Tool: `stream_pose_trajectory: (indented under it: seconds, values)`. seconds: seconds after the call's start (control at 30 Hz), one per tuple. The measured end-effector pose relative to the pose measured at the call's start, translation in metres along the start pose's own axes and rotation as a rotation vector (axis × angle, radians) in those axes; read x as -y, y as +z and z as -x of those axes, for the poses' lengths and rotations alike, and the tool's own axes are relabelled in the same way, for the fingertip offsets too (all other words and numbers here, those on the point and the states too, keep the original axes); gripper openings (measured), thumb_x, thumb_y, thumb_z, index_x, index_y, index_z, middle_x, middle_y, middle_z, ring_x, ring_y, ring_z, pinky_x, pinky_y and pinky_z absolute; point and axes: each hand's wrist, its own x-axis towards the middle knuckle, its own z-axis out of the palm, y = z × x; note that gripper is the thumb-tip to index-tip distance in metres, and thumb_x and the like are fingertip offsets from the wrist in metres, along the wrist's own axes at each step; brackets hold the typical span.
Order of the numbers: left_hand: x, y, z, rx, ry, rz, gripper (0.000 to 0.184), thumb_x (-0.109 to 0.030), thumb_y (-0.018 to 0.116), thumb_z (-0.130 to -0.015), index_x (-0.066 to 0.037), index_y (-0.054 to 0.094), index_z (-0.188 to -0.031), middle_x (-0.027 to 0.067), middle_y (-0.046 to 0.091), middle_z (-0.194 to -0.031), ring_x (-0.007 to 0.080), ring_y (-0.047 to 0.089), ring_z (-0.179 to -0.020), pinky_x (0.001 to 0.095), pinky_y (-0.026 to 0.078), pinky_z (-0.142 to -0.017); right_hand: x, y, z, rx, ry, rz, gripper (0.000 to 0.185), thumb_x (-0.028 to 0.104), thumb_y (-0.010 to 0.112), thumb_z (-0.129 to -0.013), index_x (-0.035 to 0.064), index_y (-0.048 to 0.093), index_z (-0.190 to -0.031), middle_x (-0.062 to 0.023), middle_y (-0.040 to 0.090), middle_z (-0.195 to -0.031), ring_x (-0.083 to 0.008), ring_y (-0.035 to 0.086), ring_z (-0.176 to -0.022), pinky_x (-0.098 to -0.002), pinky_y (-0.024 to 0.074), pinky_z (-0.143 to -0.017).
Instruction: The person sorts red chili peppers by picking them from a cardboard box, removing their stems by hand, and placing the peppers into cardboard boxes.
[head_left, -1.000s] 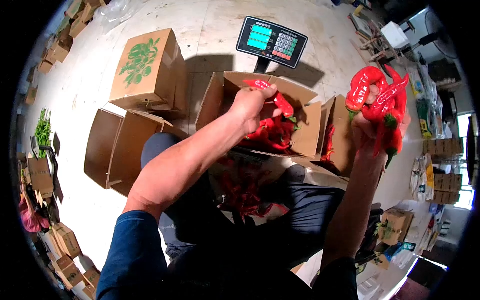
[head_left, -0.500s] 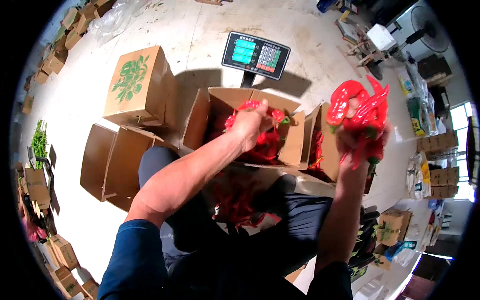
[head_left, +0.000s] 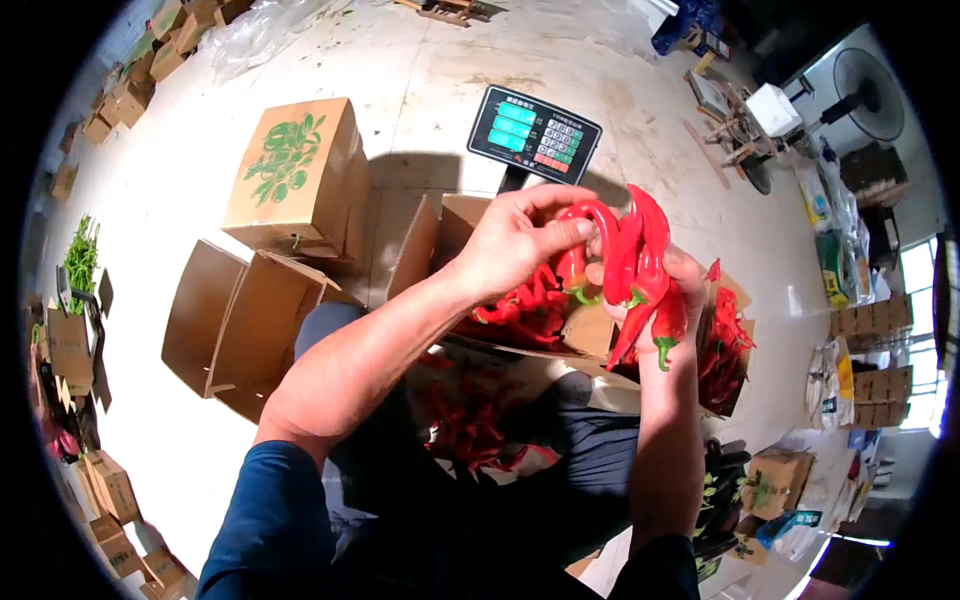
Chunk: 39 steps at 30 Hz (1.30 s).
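My left hand [head_left: 515, 240] pinches a curved, glossy red chili pepper [head_left: 598, 215] between thumb and fingers, over the right part of the middle cardboard box [head_left: 412, 250]. Close beside it, my right hand [head_left: 684, 285] is closed around several long red peppers [head_left: 645, 250], their green stems pointing down. The two hands nearly meet, and the peppers partly cover the right fingers. Below the left hand, loose red peppers [head_left: 520, 318] lie in the middle box. A second box to the right contains more red peppers [head_left: 722, 345], partly hidden by my right hand.
Behind the middle box stands a scale display [head_left: 535, 135] with lit readouts. To the left are a closed carton [head_left: 290, 180] with a green print and an open carton [head_left: 225, 325]. More red peppers [head_left: 475, 425] lie between my legs. Dark eggplants [head_left: 722, 490] sit at right.
My right hand has brought its peppers left and down, toward the middle box. My left hand has risen from inside the box to meet them, a pepper in its fingers.
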Motion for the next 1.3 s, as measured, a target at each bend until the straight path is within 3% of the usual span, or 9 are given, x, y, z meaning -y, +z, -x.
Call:
stream_pose_trajectory:
  seconds: [0.1, 0.13, 0.23, 0.27, 0.4, 0.73, 0.97, 1.13, 1.3]
  values:
    - [0.002, -0.006, -0.001, -0.168, 0.002, 0.247, 0.032, -0.009, 0.062, -0.096, 0.002, 0.055, -0.125, 0.0093, 0.069, -0.102, 0.0155, 0.066, -0.091, 0.0303, 0.055, -0.085, 0.0, 0.007, -0.001, -0.019, 0.004, -0.019, 0.075, 0.04, 0.063, -0.081, -0.0068, 0.044, -0.136, -0.0185, 0.061, -0.11, -0.0231, 0.057, -0.07, -0.0222, 0.0405, -0.045]
    - [0.005, -0.01, -0.001, -0.133, 0.014, 0.274, 0.026, -0.01, 0.06, -0.097, 0.001, 0.055, -0.121, 0.0104, 0.068, -0.104, 0.0174, 0.066, -0.093, 0.0322, 0.056, -0.086, 0.003, 0.0, -0.007, 0.107, 0.073, -0.066, 0.081, 0.046, 0.063, -0.078, -0.0012, 0.042, -0.14, -0.0165, 0.063, -0.111, -0.0268, 0.066, -0.09, -0.0285, 0.0536, -0.062]
    - [0.011, -0.013, 0.001, -0.054, -0.036, 0.44, 0.029, -0.011, 0.06, -0.098, 0.001, 0.054, -0.123, 0.0112, 0.067, -0.107, 0.019, 0.066, -0.098, 0.0335, 0.055, -0.088, 0.003, -0.008, -0.007, 0.178, 0.026, -0.264, 0.082, 0.045, 0.063, -0.078, -0.0024, 0.04, -0.141, -0.018, 0.061, -0.112, -0.0287, 0.064, -0.09, -0.0246, 0.0515, -0.052]
    - [0.01, -0.015, 0.002, -0.03, -0.092, 0.444, 0.032, -0.013, 0.061, -0.097, -0.002, 0.052, -0.125, 0.0125, 0.065, -0.116, 0.0219, 0.066, -0.104, 0.0355, 0.055, -0.09, 0.009, -0.01, -0.006, 0.179, 0.005, -0.245, 0.082, 0.041, 0.066, -0.078, -0.0035, 0.038, -0.141, -0.0181, 0.059, -0.11, -0.029, 0.061, -0.089, -0.0253, 0.0528, -0.05]
    - [0.01, -0.022, 0.002, 0.159, -0.036, 0.683, 0.032, -0.011, 0.062, -0.095, -0.008, 0.053, -0.126, 0.0133, 0.059, -0.129, 0.0277, 0.062, -0.116, 0.0393, 0.054, -0.095, 0.016, -0.008, -0.004, 0.193, -0.062, -0.398, 0.081, 0.036, 0.069, -0.078, -0.0052, 0.037, -0.141, -0.0175, 0.055, -0.108, -0.0292, 0.058, -0.09, -0.0279, 0.0555, -0.051]
    - [0.015, -0.017, -0.002, 0.17, -0.017, 0.667, 0.032, -0.004, 0.057, -0.096, -0.008, 0.053, -0.127, 0.0142, 0.059, -0.129, 0.03, 0.061, -0.118, 0.0406, 0.055, -0.097, 0.019, -0.014, 0.0, 0.233, -0.064, -0.446, 0.08, 0.035, 0.07, -0.08, -0.009, 0.038, -0.139, -0.0194, 0.056, -0.104, -0.0315, 0.057, -0.091, -0.0315, 0.0596, -0.057]
    - [0.037, -0.009, -0.007, 0.02, -0.141, 0.657, 0.037, -0.002, 0.057, -0.094, -0.008, 0.053, -0.129, 0.0136, 0.058, -0.132, 0.031, 0.062, -0.114, 0.0392, 0.055, -0.096, 0.03, -0.024, 0.009, 0.159, -0.115, -0.389, 0.082, 0.037, 0.071, -0.079, -0.0089, 0.039, -0.138, -0.0188, 0.057, -0.103, -0.0314, 0.057, -0.091, -0.0306, 0.0576, -0.053]
    - [0.043, 0.007, -0.007, -0.053, -0.284, 0.618, 0.026, -0.006, 0.048, -0.099, 0.001, 0.052, -0.124, 0.0183, 0.063, -0.12, 0.0275, 0.065, -0.108, 0.0363, 0.057, -0.092, 0.035, -0.027, 0.014, 0.174, -0.115, -0.413, 0.082, 0.037, 0.07, -0.079, -0.0082, 0.038, -0.139, -0.0183, 0.057, -0.103, -0.0318, 0.058, -0.091, -0.0308, 0.0581, -0.053]
    - [0.057, 0.013, -0.007, -0.094, -0.356, 0.632, 0.023, -0.006, 0.043, -0.1, 0.002, 0.053, -0.119, 0.0176, 0.064, -0.114, 0.0269, 0.067, -0.101, 0.037, 0.058, -0.09, 0.041, -0.028, 0.021, 0.096, -0.122, -0.358, 0.081, 0.037, 0.069, -0.079, -0.0077, 0.038, -0.14, -0.0202, 0.061, -0.102, -0.0325, 0.061, -0.088, -0.0284, 0.0547, -0.051]
